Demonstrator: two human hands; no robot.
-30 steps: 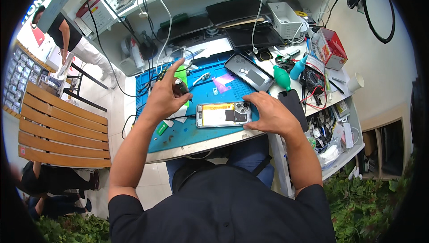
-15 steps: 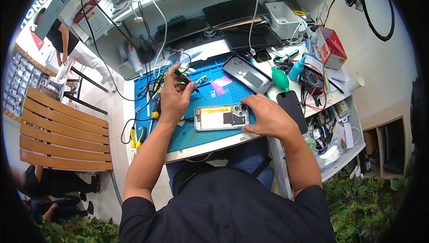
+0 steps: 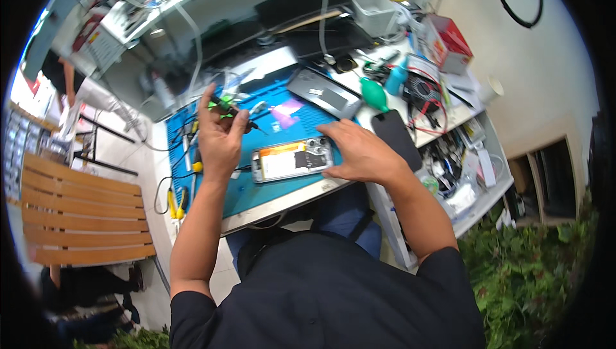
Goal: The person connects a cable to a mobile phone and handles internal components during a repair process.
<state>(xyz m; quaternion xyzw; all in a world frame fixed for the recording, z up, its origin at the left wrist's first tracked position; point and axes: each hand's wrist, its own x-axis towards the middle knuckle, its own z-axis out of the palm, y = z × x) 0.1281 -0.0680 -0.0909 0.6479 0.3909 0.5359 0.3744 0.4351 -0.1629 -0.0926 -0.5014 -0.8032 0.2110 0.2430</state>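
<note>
An opened smartphone (image 3: 277,164), yellow strip and white battery showing, lies on the blue mat (image 3: 250,201). My right hand (image 3: 366,153) curves around its camera end, fingertips and thumb at opposite edges. My left hand (image 3: 220,140), left of and above the phone, holds a dark, thin screwdriver (image 3: 256,125), its tip pointing down to the right above the mat. Beyond the phone lie a pink bag (image 3: 285,118) and a grey back cover (image 3: 311,86). A black phone (image 3: 398,140) lies beside my right hand. The picture is somewhat blurred.
A green blower (image 3: 373,94), blue bottle (image 3: 396,78), red-leaded meter (image 3: 423,92) and red-white box (image 3: 449,47) crowd the right. Yellow pliers (image 3: 179,204) and cables are at left. Screens line the back. A wooden bench (image 3: 83,214), people and foliage surround the desk.
The view has shifted, blurring the picture. My left hand has lifted and angled the screwdriver toward the phone since a second ago. My right hand remains at the phone's camera end.
</note>
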